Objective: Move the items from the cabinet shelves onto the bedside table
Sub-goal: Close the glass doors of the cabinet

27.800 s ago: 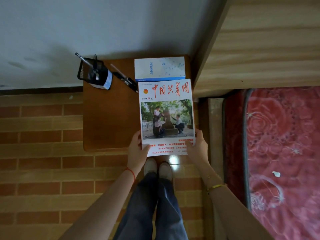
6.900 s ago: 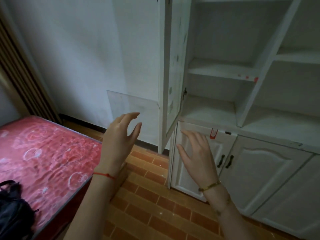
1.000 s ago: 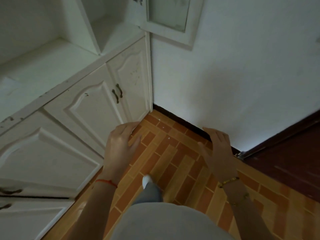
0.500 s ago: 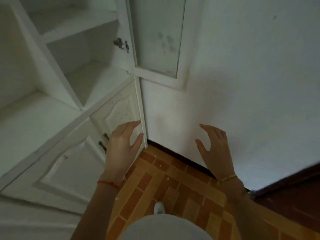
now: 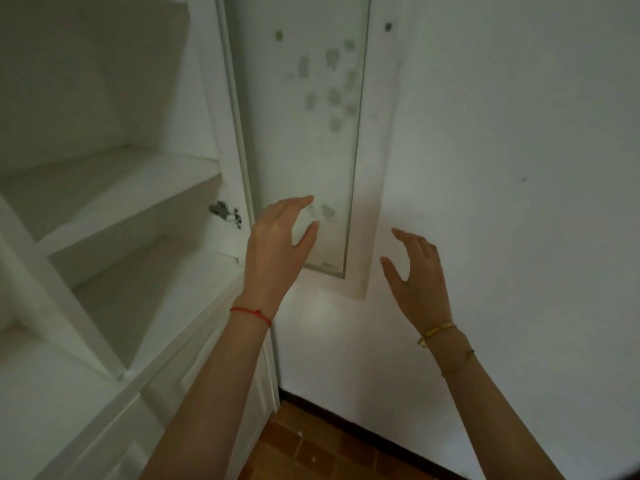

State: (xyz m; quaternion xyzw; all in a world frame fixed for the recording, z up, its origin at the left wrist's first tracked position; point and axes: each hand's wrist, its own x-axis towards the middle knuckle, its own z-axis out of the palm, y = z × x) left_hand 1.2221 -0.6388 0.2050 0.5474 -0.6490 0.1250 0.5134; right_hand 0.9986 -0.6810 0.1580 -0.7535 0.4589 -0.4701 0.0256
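The white cabinet's shelves (image 5: 114,199) fill the left of the view, and no items show on the visible boards. Its glass door (image 5: 308,133) is swung open flat against the white wall. My left hand (image 5: 277,247) hovers in front of the lower part of that door, fingers relaxed and spread, holding nothing. My right hand (image 5: 415,275) floats to the right, before the door's frame and the wall, also with loose fingers and holding nothing. The bedside table is out of view.
A metal hinge (image 5: 225,213) sits on the cabinet's upright beside the door. Below the shelves is the white lower cabinet (image 5: 194,393). The white wall (image 5: 519,168) meets a dark skirting and a brick-patterned floor (image 5: 332,452) at the bottom.
My view has tilted up from the floor and lower doors to the shelves and glass door. Both hands have risen with it and stay free of anything.
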